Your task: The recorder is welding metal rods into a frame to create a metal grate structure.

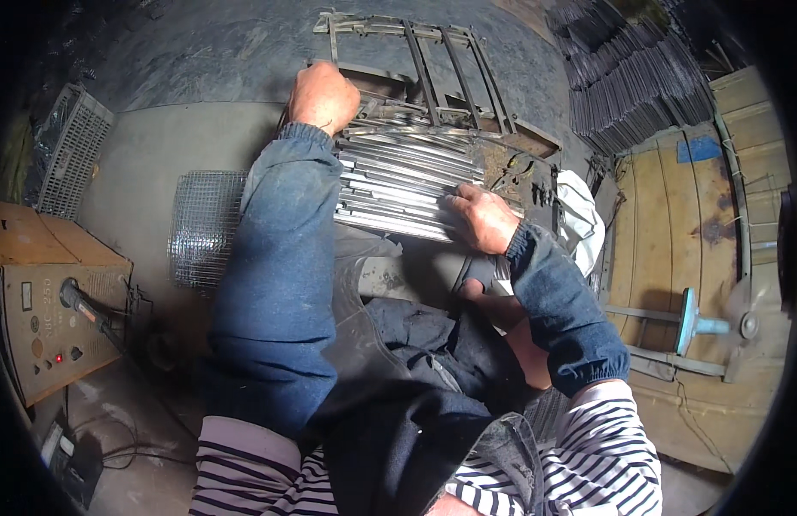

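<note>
In front of me lies a row of shiny metal strips [403, 185], side by side on a low work table. My right hand [487, 219] rests at their right part, its fingers bent down onto a metal strip at the near side. My left hand [324, 96] is closed in a fist at the far left corner, beside the dark metal frame [424, 73]. Whatever that fist holds is hidden beneath it. A pair of pliers [523, 168] lies at the right end of the table, near brown grit.
Wire mesh panels [205, 224] lie left of the table. A welding machine [67, 297] with a cable stands at the lower left, below a grey plastic crate [72, 155]. Stacked mesh panels [639, 82] rise at the far right. A blue fan [691, 322] is at right.
</note>
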The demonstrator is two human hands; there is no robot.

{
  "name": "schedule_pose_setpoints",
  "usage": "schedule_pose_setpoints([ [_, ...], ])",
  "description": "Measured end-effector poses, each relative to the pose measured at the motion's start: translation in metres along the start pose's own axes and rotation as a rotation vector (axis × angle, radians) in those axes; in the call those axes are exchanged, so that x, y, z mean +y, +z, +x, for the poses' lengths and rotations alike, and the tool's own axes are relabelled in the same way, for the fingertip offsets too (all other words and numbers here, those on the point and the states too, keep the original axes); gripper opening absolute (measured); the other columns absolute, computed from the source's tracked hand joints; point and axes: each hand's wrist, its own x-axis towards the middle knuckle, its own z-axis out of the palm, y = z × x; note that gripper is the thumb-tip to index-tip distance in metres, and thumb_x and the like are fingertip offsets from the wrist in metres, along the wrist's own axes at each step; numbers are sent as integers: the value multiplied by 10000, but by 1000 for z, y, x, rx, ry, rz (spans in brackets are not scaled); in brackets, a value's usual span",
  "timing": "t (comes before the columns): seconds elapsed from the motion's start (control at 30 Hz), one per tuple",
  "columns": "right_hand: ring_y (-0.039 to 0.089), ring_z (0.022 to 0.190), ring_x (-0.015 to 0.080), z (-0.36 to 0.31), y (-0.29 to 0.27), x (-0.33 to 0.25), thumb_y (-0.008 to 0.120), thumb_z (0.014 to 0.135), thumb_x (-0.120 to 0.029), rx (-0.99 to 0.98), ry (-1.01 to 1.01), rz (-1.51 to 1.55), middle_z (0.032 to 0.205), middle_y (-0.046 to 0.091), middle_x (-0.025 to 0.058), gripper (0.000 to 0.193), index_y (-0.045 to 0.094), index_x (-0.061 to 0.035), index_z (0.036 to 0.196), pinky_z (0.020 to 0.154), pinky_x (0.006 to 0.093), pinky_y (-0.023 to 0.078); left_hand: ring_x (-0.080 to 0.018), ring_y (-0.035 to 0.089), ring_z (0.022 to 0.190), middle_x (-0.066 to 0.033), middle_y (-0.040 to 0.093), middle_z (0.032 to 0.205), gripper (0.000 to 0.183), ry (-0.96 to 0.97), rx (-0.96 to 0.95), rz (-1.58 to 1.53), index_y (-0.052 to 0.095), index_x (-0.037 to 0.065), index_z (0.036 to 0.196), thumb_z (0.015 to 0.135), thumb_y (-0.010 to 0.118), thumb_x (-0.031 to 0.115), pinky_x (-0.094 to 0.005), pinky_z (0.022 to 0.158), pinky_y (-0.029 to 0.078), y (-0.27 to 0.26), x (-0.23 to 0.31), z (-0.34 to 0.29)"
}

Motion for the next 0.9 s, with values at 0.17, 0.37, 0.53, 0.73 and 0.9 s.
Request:
schedule_pose_setpoints([
  [0.17,625,1013,400,-3,4,5,680,763,-99,-50,32,-17,1052,599,181,399,654,-21,1153,847,473,542,-473,663,1066,-340,674,1087,300,-20,-23,-15,726,-68,1022,811,611,112,-485,926,545,-1,6,1],
  [0.37,618,1010,389,-11,-7,7,709,704,-70,-24,54,4,1005,599,160,414,684,-45,1117,839,464,537,-493,646,1045,-350,665,1041,346,18,12,-7,705,-110,985,843,645,199,-512,943,515,2,2,1],
  [0.53,647,915,400,-1,-29,6,711,704,-37,95,-50,69,918,653,174,327,684,-23,1029,789,466,542,-493,647,1035,-353,665,1024,316,15,4,-36,705,-105,969,838,640,175,-520,935,519,2,-1,-5],
  [0.73,655,706,459,67,-91,-8,673,861,-56,362,-67,168,728,632,255,300,581,1,1142,631,510,522,-486,667,1013,-350,672,1022,290,-29,13,-46,732,-75,943,793,608,139,-508,898,542,-9,3,-11],
  [0.9,695,803,433,181,-108,19,654,829,-135,345,-13,24,821,685,270,363,680,-16,1171,744,492,572,-463,679,1007,-330,686,1007,269,-32,-10,-23,738,-64,931,797,648,152,-504,885,549,-8,2,-8],
])
